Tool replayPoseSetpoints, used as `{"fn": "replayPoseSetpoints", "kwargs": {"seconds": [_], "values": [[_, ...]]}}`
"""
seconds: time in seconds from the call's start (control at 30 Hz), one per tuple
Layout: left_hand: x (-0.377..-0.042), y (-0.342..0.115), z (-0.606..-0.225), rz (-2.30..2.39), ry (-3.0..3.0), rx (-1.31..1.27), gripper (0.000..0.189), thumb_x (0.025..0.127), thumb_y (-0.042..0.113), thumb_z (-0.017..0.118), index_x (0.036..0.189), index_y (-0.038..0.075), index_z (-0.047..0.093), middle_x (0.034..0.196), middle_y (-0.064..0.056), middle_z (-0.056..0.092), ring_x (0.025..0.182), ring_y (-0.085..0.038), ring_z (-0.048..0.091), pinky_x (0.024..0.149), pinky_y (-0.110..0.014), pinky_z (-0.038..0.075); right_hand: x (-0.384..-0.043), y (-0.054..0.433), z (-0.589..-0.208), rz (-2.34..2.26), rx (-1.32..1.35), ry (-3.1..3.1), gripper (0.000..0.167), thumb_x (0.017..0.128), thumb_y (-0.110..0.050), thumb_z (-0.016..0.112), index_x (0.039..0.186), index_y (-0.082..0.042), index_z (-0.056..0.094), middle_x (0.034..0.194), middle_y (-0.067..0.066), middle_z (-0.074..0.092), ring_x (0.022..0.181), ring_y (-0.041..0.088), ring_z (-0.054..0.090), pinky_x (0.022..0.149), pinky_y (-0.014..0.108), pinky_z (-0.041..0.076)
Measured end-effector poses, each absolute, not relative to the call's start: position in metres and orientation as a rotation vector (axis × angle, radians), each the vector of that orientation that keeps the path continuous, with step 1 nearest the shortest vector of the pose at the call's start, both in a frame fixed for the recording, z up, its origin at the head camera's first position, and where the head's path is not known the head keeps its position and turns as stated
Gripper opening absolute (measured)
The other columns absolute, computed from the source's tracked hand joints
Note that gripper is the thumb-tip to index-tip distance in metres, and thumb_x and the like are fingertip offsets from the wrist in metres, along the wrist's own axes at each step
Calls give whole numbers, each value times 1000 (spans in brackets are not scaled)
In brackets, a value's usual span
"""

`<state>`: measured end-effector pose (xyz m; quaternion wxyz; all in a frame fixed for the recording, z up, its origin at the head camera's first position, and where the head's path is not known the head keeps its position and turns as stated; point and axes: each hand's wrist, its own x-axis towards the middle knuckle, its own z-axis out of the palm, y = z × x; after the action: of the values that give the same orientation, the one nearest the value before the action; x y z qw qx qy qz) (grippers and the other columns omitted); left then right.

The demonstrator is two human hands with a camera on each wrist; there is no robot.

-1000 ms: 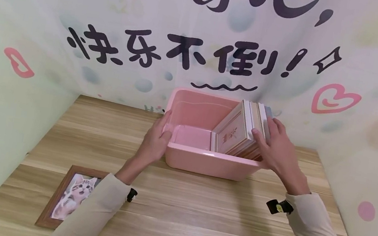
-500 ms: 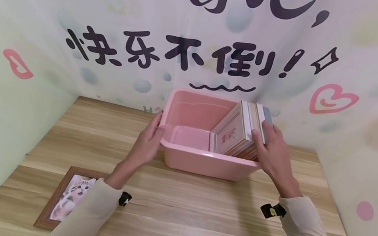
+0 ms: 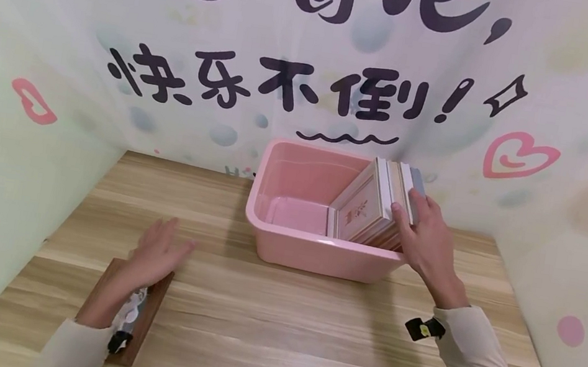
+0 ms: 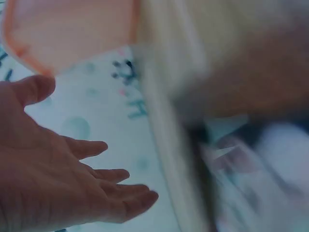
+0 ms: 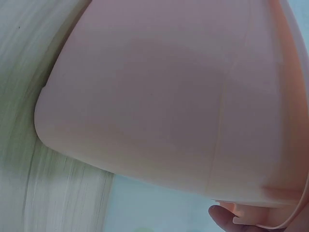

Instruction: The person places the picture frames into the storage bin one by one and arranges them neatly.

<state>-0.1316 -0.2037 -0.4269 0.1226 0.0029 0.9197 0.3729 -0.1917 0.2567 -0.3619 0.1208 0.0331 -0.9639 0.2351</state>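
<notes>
A pink plastic bin (image 3: pixel 317 257) stands at the back of the table. Several picture frames (image 3: pixel 362 209) lean together inside its right end. My right hand (image 3: pixel 430 243) holds the bin's right rim, its thumb up against the leaning frames; the right wrist view shows a fingertip (image 5: pixel 223 217) hooked below the rim. My left hand (image 3: pixel 156 258), blurred, hovers over a brown wooden picture frame (image 3: pixel 149 323) with a kitten picture, lying on the table. That hand's fingers are spread and hold nothing. The hand and wrist cover much of this frame.
The wood-grain table (image 3: pixel 272 337) runs back to a printed cloth wall (image 3: pixel 226 23) directly behind the bin. More cloth walls border it on the left and right. The bin's left half shows its bare floor (image 3: pixel 297 215).
My left hand has let go of the bin's left rim and moved left and nearer, over the kitten picture frame. My right hand stays on the bin's right rim.
</notes>
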Motion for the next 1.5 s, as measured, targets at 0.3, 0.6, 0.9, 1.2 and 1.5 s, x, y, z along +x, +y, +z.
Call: {"fn": "replayPoseSetpoints", "kwargs": {"seconds": [0.3, 0.6, 0.9, 1.2, 1.5], "values": [[-112, -244, -464, 787, 2712, -50, 100, 94, 59, 51, 153, -8, 6, 151, -45, -12, 130, -72, -19, 86, -92, 4, -190, 258, -364, 683, 86, -2823, 72, 101, -57, 36, 155, -10, 30, 152, 31, 32, 127, 54, 44, 98, 72, 38], [-110, -244, -452, 589, 2626, 1, 104, 94, 57, 53, 145, -23, 10, 144, -53, -2, 126, -77, -7, 96, -81, 28, -190, 259, -364, 680, 78, -2823, 73, 100, -57, 36, 156, -10, 30, 152, 31, 32, 127, 54, 43, 98, 72, 38], [-110, -238, -449, 599, 2659, -48, 110, 82, 60, 68, 144, -18, 19, 147, -45, -3, 123, -74, 12, 76, -82, 37, -191, 259, -363, 680, 73, -2822, 72, 101, -57, 35, 155, -11, 30, 152, 30, 32, 126, 53, 45, 98, 71, 39], [-117, -232, -443, 604, 2755, -30, 95, 82, 64, 66, 135, -13, 45, 140, -40, 34, 122, -64, 31, 76, -76, 41, -192, 260, -363, 678, 69, -2822, 72, 101, -57, 35, 155, -10, 30, 151, 31, 33, 125, 52, 45, 99, 71, 39], [-136, -206, -417, 751, 2941, 38, 86, 86, 58, 65, 135, -11, 47, 141, -35, 42, 128, -55, 31, 98, -69, 34, -193, 258, -362, 670, 66, -2828, 72, 101, -57, 34, 155, -11, 30, 151, 31, 33, 122, 52, 47, 97, 70, 41]]}}
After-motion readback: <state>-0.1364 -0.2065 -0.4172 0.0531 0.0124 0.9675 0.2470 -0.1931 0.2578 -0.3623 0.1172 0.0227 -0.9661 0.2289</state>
